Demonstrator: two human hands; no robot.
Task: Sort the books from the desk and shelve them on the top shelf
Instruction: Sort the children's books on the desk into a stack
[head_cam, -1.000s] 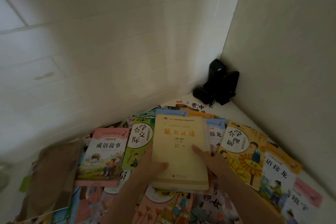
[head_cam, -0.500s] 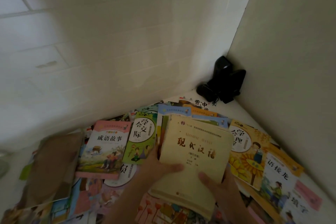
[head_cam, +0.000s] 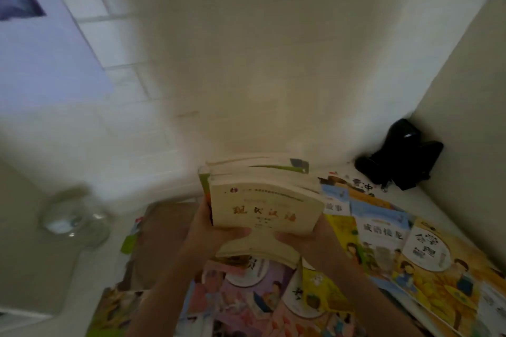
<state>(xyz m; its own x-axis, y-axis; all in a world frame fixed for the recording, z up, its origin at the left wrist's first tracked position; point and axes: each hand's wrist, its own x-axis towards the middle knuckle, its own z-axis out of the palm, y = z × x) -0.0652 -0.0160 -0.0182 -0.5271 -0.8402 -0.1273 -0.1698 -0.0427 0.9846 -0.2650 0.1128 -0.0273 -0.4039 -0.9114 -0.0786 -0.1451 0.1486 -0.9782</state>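
Open air above, scattered books (head_cam: 383, 235) below (black object (head_cam: 399, 156) cornered)

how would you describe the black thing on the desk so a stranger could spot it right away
Follow the desk to its far right corner, where the two walls meet. The black object sits there, the only dark, plain item beside the colourful books.

Dim, yellowish light; the brightest patch is a pale bluish area (head_cam: 41, 57) at upper left. Motion blur smears the whole view, worst on the clear glass object (head_cam: 74, 216) at left. Wide-angle distortion bends the wall's lines.
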